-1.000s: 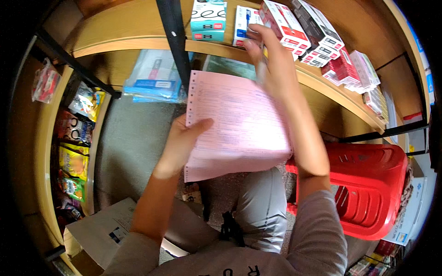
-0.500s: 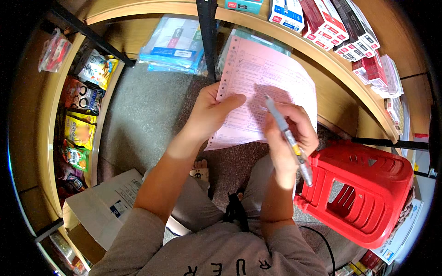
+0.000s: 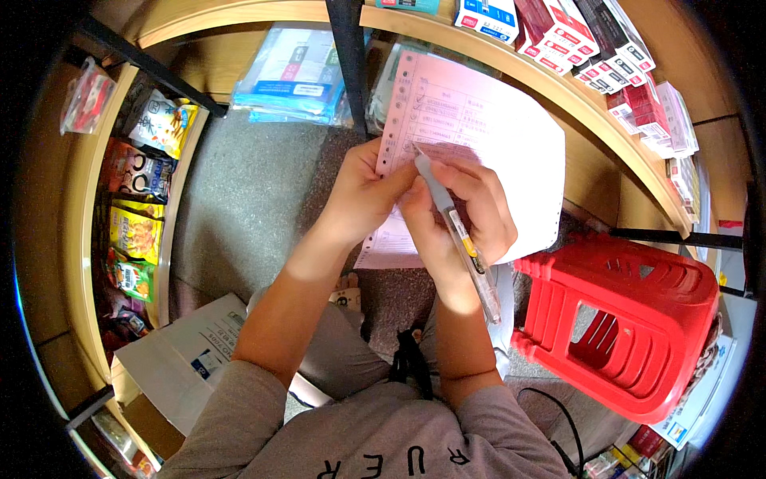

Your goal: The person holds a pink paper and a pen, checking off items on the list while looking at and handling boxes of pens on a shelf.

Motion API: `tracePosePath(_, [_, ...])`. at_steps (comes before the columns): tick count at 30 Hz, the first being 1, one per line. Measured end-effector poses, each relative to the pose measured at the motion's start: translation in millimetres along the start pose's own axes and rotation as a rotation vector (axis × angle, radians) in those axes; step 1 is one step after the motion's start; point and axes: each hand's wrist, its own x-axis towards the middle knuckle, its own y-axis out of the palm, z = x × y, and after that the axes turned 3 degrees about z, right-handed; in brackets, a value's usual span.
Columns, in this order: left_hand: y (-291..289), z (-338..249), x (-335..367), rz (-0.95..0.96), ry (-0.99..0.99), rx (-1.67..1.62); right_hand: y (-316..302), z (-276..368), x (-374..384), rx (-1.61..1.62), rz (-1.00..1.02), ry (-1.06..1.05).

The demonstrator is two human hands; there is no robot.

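My left hand (image 3: 359,188) pinches the left edge of a pink printed form (image 3: 503,132), its thumb on top of the sheet. The form has a strip of punched holes down its left side and a few handwritten ticks near the top left. In my right hand (image 3: 475,207) is a pen (image 3: 459,231) with a grey grip and a clear barrel. Its tip is at the left column of the form, touching or very close to the paper. Both hands meet near the thumbs, and the right one covers part of the lower print.
A red plastic stool (image 3: 630,327) lies on its side at the right. Shelves hold boxes (image 3: 558,36) at the upper right, plastic-wrapped packs (image 3: 291,76) at the back and snack bags (image 3: 136,231) at the left. An open cardboard box (image 3: 187,351) sits at the lower left.
My right hand has moved left with the pen, bringing its tip to the form's left column beside my left thumb. The left hand still holds the sheet in nearly the same place.
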Motion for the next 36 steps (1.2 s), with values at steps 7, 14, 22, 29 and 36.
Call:
tracePosePath(7, [-3,5,1,0.053,0.052,-0.058,2,-3,2,0.042,0.04,0.019])
tracePosePath(14, [-3,9,3,0.055,0.101,-0.005,2,-4,4,0.012,0.045,0.019])
tracePosePath(22, [0,7,3,0.005,0.094,0.054,2,-2,1,0.052,0.013,0.129])
tracePosePath(29, [2,3,3,0.015,0.085,0.066,2,-7,1,0.149,-0.066,0.21])
tracePosePath(36, [3,2,2,0.008,0.129,0.031,5,-9,14,0.204,0.063,0.141])
